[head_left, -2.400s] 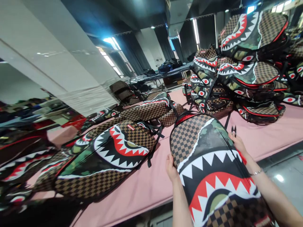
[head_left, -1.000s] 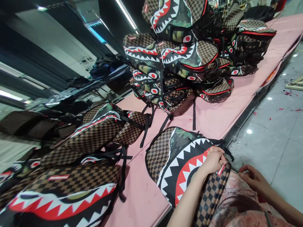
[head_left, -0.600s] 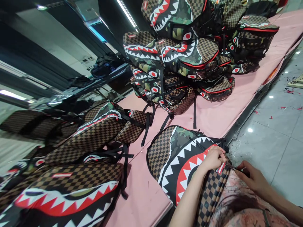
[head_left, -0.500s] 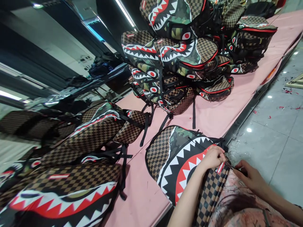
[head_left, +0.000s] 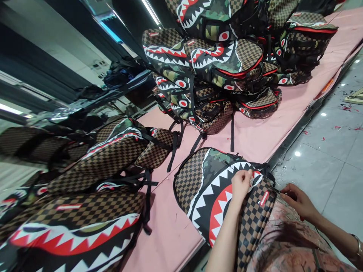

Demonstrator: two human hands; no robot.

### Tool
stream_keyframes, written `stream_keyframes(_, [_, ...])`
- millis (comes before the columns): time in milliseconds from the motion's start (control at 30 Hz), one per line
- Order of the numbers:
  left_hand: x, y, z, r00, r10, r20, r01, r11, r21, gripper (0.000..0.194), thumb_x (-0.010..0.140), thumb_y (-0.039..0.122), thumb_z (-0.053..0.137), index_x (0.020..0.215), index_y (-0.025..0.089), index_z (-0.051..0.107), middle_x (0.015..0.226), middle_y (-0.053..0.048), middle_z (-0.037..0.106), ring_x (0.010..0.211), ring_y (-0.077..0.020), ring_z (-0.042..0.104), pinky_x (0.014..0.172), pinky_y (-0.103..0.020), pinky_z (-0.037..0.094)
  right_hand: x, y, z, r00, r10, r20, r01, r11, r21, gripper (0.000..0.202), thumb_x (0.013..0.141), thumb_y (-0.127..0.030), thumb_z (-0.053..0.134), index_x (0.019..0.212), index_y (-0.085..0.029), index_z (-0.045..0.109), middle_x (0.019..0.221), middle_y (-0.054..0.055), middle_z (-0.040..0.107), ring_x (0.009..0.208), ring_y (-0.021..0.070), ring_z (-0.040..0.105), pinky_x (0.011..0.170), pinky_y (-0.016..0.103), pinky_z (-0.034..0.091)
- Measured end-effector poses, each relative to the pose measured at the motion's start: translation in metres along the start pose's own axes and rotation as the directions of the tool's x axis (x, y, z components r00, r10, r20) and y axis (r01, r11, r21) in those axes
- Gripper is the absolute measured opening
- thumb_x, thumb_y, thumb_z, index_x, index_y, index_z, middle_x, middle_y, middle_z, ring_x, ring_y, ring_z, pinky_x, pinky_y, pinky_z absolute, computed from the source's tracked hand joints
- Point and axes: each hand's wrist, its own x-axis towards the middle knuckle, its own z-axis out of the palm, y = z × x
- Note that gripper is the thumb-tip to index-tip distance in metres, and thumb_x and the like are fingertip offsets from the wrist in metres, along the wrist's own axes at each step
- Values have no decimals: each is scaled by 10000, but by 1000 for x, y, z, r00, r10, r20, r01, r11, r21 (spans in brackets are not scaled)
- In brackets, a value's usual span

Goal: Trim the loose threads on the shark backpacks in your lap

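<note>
Backpack in work: one, lying face up at the near edge of the table, its near end against the person's clothing; this backpack (head_left: 195, 181) has a checked, camouflage and shark-mouth front.
Label on it: one small red label (head_left: 264, 198), on the checked part nearest the person.
Left hand: one, over the shark-mouth print; the left hand (head_left: 241, 183) has its fingers curled and together, thumb tip against the forefinger. Whether a thread lies between them cannot be told.
Right hand: one, beside the backpack's near right edge; the right hand (head_left: 296, 200) has thumb and forefinger clamped on one small dark tool (head_left: 279, 192), mostly hidden.
Bracelet: one bracelet (head_left: 355, 241), on the right wrist.
Clothing: one pinkish patterned garment (head_left: 283, 238), below the right hand.
Table: one table under a pink cover (head_left: 161, 211).
Bags at left: two large ones show clearly, a nearer bag (head_left: 93, 206) and a farther bag (head_left: 99, 162), with more behind, overlapping too much to count.
Stack beyond: one bag on top (head_left: 211, 22), two side by side below it, a left bag (head_left: 167, 49) and a right bag (head_left: 224, 56); the lower ones overlap, so no sure total.
Floor: one grey tiled floor (head_left: 320, 166), with several red scraps.
</note>
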Motion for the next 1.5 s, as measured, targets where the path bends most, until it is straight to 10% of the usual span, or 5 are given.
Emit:
stream_keyframes(167, [-49, -15, -23, 985, 167, -50, -162, 982, 96, 398, 829, 182, 434, 1223, 214, 474, 1404, -120, 262, 1239, -241, 341, 963, -420, 362, -16, -1, -7, 979, -165, 119, 185, 966, -179, 195, 820, -367, 492, 906, -198, 538, 746, 22, 596, 642, 149, 543, 574, 248, 404])
stream_keyframes(500, [-90, -4, -9, 824, 566, -3, -524, 766, 372, 159, 837, 157, 486, 929, 229, 593, 1111, -8, 611, 1070, -162, 492, 1017, -463, 187, -31, -2, 7, 900, -302, 315, 418, 803, -424, 187, 844, -261, 454, 1001, -236, 552, 793, 17, 644, 663, 159, 601, 571, 243, 405])
stream_keyframes(933, [-94, -2, -4, 807, 582, -97, -515, 775, 365, 155, 820, 108, 480, 903, 200, 573, 996, -13, 652, 1012, -153, 536, 992, -407, 208, -31, -8, 40, 923, -320, 214, 382, 691, -614, 195, 875, -252, 366, 850, -187, 549, 783, 62, 630, 672, 187, 588, 564, 275, 397])
stream_keyframes(1233, [-115, 28, -21, 906, 422, 3, -421, 905, -53, 233, 796, 131, 488, 1006, 186, 571, 1157, -110, 533, 1057, -193, 506, 877, -344, 420, 30, 11, -36, 959, -222, 174, 251, 953, -168, 251, 826, -376, 521, 997, -192, 531, 904, 57, 610, 772, 175, 592, 636, 270, 479])
stream_keyframes(1500, [-137, 22, -16, 986, 105, -132, -129, 974, -184, 86, 802, 172, 526, 787, 188, 609, 1020, -69, 605, 997, -191, 540, 911, -388, 415, 84, 16, -51, 761, -464, 453, 556, 826, -89, 203, 825, -321, 557, 977, -190, 590, 932, 78, 581, 875, 177, 538, 745, 286, 436])
